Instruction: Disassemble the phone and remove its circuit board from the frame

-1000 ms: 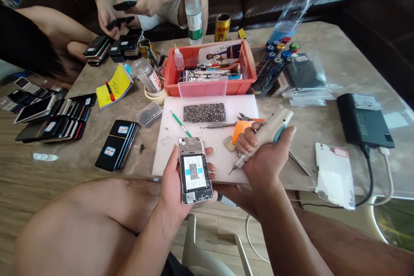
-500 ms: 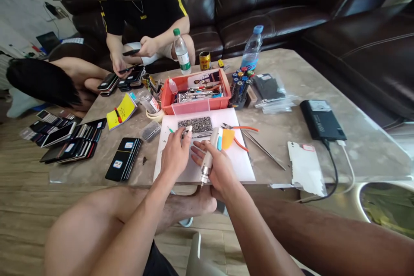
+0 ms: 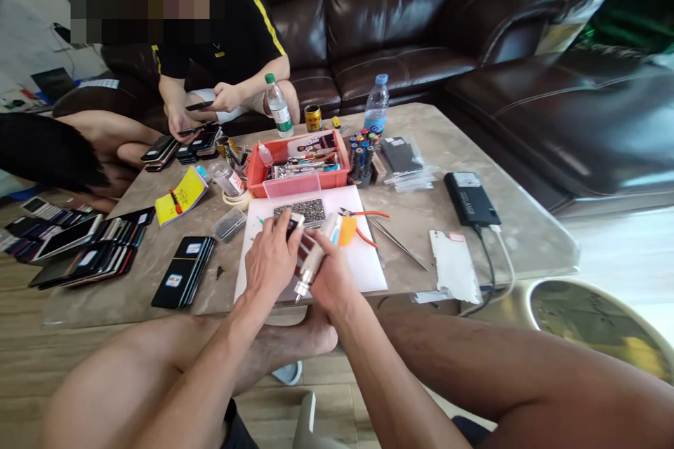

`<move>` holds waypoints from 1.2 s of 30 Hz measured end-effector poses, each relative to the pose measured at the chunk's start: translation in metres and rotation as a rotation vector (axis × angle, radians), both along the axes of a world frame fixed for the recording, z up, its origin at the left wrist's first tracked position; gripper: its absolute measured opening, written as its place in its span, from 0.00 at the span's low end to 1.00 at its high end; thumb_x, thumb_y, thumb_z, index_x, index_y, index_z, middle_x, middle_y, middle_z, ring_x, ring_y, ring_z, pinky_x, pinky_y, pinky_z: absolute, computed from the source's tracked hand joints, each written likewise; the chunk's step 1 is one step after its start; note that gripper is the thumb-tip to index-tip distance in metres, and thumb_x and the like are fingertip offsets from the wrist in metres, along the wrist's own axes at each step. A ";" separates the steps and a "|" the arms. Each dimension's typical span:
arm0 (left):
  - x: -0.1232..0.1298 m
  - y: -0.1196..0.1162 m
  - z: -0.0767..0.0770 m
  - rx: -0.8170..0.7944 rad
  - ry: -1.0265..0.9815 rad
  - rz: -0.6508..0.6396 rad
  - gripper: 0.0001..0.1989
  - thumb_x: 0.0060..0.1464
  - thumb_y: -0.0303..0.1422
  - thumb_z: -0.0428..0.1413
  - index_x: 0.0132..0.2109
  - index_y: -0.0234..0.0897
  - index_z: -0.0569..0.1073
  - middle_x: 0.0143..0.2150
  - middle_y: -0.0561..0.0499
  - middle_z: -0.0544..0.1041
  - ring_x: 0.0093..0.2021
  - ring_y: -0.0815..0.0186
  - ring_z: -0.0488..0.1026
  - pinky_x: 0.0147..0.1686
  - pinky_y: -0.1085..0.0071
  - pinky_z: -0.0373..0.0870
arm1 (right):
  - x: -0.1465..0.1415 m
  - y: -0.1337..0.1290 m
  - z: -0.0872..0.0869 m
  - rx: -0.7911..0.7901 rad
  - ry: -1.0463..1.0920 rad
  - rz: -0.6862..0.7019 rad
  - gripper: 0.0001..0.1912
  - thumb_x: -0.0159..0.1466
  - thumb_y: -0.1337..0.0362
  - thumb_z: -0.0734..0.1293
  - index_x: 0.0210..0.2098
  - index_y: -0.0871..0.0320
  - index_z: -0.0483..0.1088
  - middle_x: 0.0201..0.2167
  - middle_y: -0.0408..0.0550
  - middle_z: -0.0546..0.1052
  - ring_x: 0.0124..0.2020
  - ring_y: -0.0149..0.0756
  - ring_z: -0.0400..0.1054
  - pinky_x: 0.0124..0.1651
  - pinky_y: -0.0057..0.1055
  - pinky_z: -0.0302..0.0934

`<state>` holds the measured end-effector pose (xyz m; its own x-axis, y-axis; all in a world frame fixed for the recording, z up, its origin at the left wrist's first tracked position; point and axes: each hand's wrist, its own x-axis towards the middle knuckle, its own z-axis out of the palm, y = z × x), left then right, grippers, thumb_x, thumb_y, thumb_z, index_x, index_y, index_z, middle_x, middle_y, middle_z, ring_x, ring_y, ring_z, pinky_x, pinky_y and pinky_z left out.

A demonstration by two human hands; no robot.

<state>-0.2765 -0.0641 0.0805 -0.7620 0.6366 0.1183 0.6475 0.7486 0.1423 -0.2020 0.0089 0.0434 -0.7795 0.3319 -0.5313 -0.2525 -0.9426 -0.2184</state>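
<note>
My left hand [image 3: 272, 255] is closed round a small white and black object [image 3: 295, 222], too small to name, above the white mat [image 3: 368, 268]. In my right hand [image 3: 333, 273] lies a white and silver cylindrical tool [image 3: 314, 257], its metal tip pointing down toward the table edge. The fingers of both hands are close together. Behind them on the mat sits a tray of small metal parts [image 3: 316, 210]. Orange-handled pliers [image 3: 368, 214] and an orange piece [image 3: 347, 231] lie right of my right hand.
Beyond the mat is a red tool bin [image 3: 305, 186]. Stacked phones [image 3: 183, 272] lie left, a black box [image 3: 470, 198] with cables right, tweezers [image 3: 399, 244] nearer. Bottles [image 3: 377, 105] stand behind. Another person's hands [image 3: 224, 98] hold phones; a second person bends at far left.
The view has shifted to the right. My hands have come closer together, and the fingers of my right hand have drawn in round the tool.
</note>
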 end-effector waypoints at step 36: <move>-0.047 -0.003 0.078 0.265 -0.524 -0.023 0.27 0.70 0.47 0.47 0.64 0.34 0.73 0.51 0.35 0.83 0.31 0.54 0.82 0.31 0.60 0.78 | -0.010 0.022 0.019 0.375 -0.167 0.157 0.14 0.74 0.57 0.68 0.53 0.61 0.73 0.44 0.48 0.79 0.38 0.35 0.76 0.41 0.35 0.75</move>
<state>-0.3234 -0.0669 0.1586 -0.7482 0.6538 -0.1132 0.4561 0.6307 0.6279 -0.2123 0.0309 0.0627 -0.7499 0.4098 -0.5193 -0.0444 -0.8144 -0.5786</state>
